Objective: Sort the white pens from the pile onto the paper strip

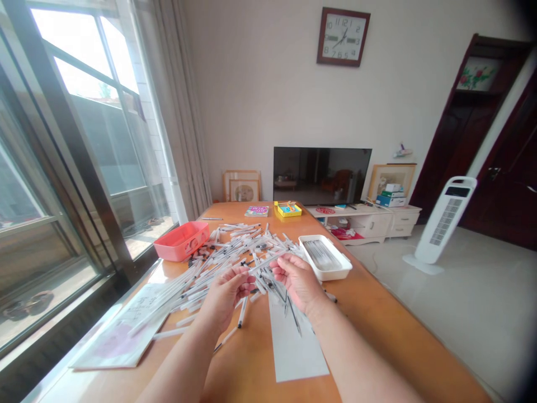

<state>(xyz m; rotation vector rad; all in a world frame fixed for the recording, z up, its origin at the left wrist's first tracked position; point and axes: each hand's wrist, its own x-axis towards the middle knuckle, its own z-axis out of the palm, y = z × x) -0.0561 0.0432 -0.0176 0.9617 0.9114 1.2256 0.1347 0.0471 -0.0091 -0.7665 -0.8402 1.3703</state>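
Note:
Over the heap of pens, my left hand [230, 291] and my right hand [298, 280] are close together, fingers closed in a pinch. A thin, pale pen barrel [263, 263] runs between their fingertips, held at both ends. Beneath and beyond them spreads a pile of clear and white pen parts [235, 246], some with black caps or tips. Below my right hand, several dark, slim refills [297, 320] lie on a white sheet of paper [296, 358]. The white tray [343, 273] beside my right hand contains a row of slim pens or refills [321, 253].
A red plastic basket [176, 249] stands at the table's left edge. A booklet [121, 341] lies front left, with long pen parts across it. At the far end are a yellow box [289, 212] and a colourful pack [257, 211]. A tower fan [444, 224] stands right.

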